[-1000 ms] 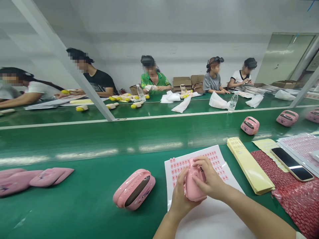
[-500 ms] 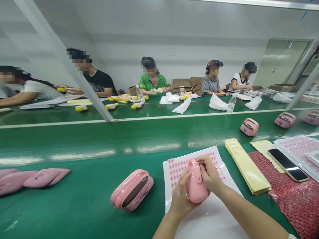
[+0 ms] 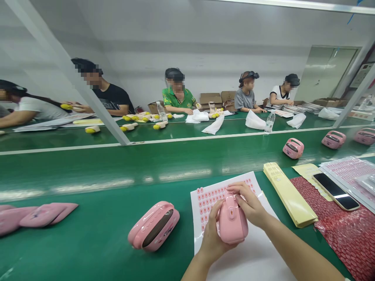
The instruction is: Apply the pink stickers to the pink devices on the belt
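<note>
A pink plastic device with a handle [image 3: 233, 226] is held up on its end above the sticker sheet, its narrow side facing me. On that side sits a small oval sticker [image 3: 231, 212] with an orange mark. My left hand [image 3: 213, 234] is closed around the device's left and lower side. At the top right, my right hand [image 3: 247, 201] grips the handle end, its thumb hidden in part. Beneath lies a white sheet of stickers [image 3: 205, 201] with rows of small pink ovals. A second pink device [image 3: 154, 226] with a dark window rests to the left.
Yellow card strips [image 3: 290, 195], a phone [image 3: 335, 191] and red bubble wrap [image 3: 348, 230] lie at right. Pink padded pieces [image 3: 43, 215] are at far left. More pink devices [image 3: 293, 148] stand on the green belt [image 3: 175, 156]. Several co-workers [image 3: 178, 97] sit across it.
The held device has turned so its sticker side faces me more squarely. My right hand's fingers have shifted over its top. Across the belt, the co-worker in green has moved both hands apart.
</note>
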The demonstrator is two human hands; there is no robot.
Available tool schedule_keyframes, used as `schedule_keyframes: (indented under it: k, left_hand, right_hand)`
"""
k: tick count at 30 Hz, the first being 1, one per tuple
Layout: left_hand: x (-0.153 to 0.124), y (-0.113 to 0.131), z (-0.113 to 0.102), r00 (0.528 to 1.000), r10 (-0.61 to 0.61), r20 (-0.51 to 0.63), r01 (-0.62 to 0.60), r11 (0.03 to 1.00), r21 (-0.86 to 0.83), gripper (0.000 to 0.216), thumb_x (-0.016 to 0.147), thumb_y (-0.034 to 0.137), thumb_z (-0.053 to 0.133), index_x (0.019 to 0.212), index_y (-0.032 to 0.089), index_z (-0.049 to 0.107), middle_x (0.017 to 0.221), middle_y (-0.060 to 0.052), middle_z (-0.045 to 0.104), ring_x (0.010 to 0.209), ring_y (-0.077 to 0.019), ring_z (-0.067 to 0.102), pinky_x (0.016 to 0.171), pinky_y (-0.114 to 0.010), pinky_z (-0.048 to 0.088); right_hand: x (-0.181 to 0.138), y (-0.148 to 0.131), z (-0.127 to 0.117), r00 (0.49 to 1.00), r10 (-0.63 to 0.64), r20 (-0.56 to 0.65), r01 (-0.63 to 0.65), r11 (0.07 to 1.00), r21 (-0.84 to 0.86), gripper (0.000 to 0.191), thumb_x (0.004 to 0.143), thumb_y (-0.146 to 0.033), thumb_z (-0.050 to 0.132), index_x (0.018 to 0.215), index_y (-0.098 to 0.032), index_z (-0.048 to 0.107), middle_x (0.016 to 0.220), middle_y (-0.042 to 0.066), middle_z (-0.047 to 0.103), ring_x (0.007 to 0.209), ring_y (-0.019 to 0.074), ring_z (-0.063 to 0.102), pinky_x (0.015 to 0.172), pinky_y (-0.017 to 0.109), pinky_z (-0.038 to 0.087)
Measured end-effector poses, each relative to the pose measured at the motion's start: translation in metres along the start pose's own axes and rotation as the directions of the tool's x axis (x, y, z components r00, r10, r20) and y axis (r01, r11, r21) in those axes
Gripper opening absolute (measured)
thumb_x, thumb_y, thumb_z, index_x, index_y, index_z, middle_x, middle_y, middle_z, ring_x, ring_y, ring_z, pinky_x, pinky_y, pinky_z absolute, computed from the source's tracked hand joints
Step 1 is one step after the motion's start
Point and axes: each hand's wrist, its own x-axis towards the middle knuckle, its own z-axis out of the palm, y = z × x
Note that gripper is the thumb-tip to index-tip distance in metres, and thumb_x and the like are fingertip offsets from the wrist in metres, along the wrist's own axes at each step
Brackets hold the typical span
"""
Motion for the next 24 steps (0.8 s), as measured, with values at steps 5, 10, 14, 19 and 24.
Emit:
schedule_keyframes:
  k: [5, 10, 14, 19, 24]
  left_hand:
    - [0.002, 0.017, 0.010, 0.944, -0.291, 0.154, 0.323, 0.730, -0.603, 0.109, 0.030, 0.057, 0.077, 0.126, 0.029, 0.035, 0.121, -0.013, 0.052, 0.107, -0.0378, 0.049, 0.087, -0.049, 0.040]
    - [0.005, -0.003, 0.020, 0.785, -0.592, 0.183, 0.592, 0.630, -0.504, 0.080, 0.053, 0.055, 0.070, 0.121, 0.024, 0.040, 0.115, -0.015, 0.055, 0.103, -0.0330, 0.053, 0.079, -0.044, 0.044]
    - [0.004, -0.014, 0.020, 0.803, -0.582, 0.126, 0.593, 0.765, -0.251, 0.060, 0.063, 0.050, 0.063, 0.113, 0.019, 0.049, 0.115, -0.017, 0.055, 0.107, -0.0296, 0.051, 0.086, -0.042, 0.041]
    - [0.015, 0.017, -0.009, 0.921, -0.381, 0.077, 0.364, 0.915, 0.174, 0.042, 0.072, 0.043, 0.054, 0.109, 0.023, 0.055, 0.122, -0.010, 0.053, 0.116, -0.0289, 0.044, 0.097, -0.045, 0.032]
    - [0.022, 0.037, -0.092, 0.984, -0.166, -0.058, 0.162, 0.735, 0.658, 0.043, 0.072, 0.043, 0.051, 0.111, 0.024, 0.054, 0.129, -0.008, 0.048, 0.123, -0.0294, 0.036, 0.101, -0.045, 0.028]
  right_hand:
    - [0.023, 0.019, -0.031, 0.764, 0.405, 0.502, -0.369, 0.913, -0.173, 0.015, 0.073, -0.030, 0.049, 0.068, -0.017, 0.056, 0.065, 0.000, 0.055, 0.061, 0.0137, 0.053, 0.054, 0.025, 0.043]
    - [0.076, 0.015, -0.053, 0.850, 0.521, 0.073, -0.460, 0.803, -0.379, 0.020, 0.062, -0.031, 0.060, 0.054, -0.018, 0.046, 0.049, -0.005, 0.046, 0.049, 0.0103, 0.047, 0.045, 0.020, 0.032]
    - [0.131, 0.030, -0.055, 0.871, 0.436, -0.227, -0.490, 0.723, -0.488, 0.007, 0.062, -0.019, 0.060, 0.062, -0.018, 0.053, 0.066, -0.001, 0.057, 0.067, 0.0142, 0.053, 0.053, 0.022, 0.033]
    - [0.165, 0.079, -0.046, 0.792, 0.495, -0.357, -0.610, 0.666, -0.429, 0.012, 0.078, -0.016, 0.048, 0.087, -0.017, 0.056, 0.090, 0.005, 0.061, 0.080, 0.0155, 0.057, 0.062, 0.023, 0.041]
    - [0.161, 0.106, -0.056, 0.759, 0.533, -0.374, -0.651, 0.638, -0.411, 0.025, 0.085, -0.029, 0.048, 0.105, -0.015, 0.053, 0.105, 0.006, 0.057, 0.090, 0.0164, 0.056, 0.077, 0.035, 0.047]
